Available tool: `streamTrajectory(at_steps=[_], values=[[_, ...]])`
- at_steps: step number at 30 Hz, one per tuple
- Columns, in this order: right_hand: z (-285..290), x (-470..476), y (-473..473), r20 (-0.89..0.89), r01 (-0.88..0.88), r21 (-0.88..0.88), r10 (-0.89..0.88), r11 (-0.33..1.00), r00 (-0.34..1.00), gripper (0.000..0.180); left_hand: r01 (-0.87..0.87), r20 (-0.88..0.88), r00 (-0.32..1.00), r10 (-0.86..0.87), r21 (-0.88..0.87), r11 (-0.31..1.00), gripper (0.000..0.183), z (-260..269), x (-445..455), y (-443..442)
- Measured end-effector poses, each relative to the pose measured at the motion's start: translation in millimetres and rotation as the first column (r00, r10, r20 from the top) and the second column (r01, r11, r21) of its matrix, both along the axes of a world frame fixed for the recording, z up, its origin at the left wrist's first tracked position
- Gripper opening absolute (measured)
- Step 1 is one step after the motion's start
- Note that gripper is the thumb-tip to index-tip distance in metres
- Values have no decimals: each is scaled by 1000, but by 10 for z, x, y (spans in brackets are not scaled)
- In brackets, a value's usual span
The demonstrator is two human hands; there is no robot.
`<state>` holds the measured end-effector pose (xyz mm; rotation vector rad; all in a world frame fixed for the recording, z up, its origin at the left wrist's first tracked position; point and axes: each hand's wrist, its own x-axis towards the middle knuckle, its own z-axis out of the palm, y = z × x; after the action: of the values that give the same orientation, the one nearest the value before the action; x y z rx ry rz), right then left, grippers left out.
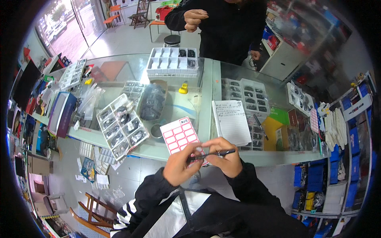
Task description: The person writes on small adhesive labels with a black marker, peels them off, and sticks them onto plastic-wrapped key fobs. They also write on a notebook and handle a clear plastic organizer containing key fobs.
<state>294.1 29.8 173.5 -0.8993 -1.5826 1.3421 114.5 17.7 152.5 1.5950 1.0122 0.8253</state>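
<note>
Both my hands meet over the near edge of a glass counter. My left hand (pixel 183 163) has its thumb and fingers closed around one end of a dark pen (pixel 221 153). The other end of the pen lies in my right hand (pixel 224 157), between thumb and fingers. Beneath them is a sheet of red-bordered blank labels (pixel 178 135), with handwriting on its top corner label. Left of the sheet sits a tilted white compartment tray (pixel 99 114) of small bagged dark parts. A lined notepad (pixel 235 128) with handwriting lies to the right.
A stack of white compartment trays (pixel 172 73) stands at the counter's far side. A yellow clip-like object (pixel 183 88) and a second pen (pixel 261 128) lie on the glass. Across the counter stands a person in black (pixel 229 32). Behind me, left, is a wooden chair (pixel 95 214).
</note>
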Motion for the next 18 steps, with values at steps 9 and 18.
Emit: streamTrajectory(at_steps=[9,18], values=[[-282,272,-48,-191,40,-250,-90,967,978,23,-150,-25,988,154,126,981,11,-69,376,-22],[-337,529,593,-196,194,-107,-212,975,957,15,-503,-48,862,504,32,864,33,-548,28,-10]])
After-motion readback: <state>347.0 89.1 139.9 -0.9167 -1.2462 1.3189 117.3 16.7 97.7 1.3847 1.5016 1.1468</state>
